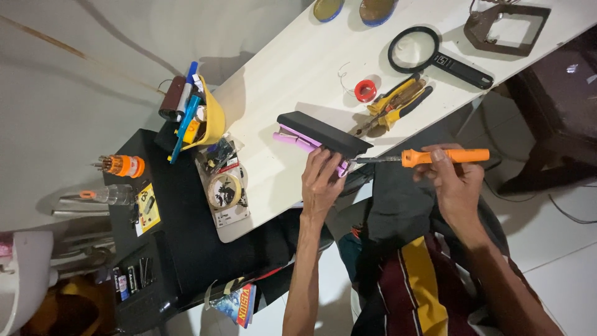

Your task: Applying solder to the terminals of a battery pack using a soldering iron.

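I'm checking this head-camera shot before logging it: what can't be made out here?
- Soldering iron tip contact: hidden behind the left hand and black case.
- Purple cells: mostly covered by the case.
- Two round dishes: cut off by the top edge.
- Right hand grips the iron.
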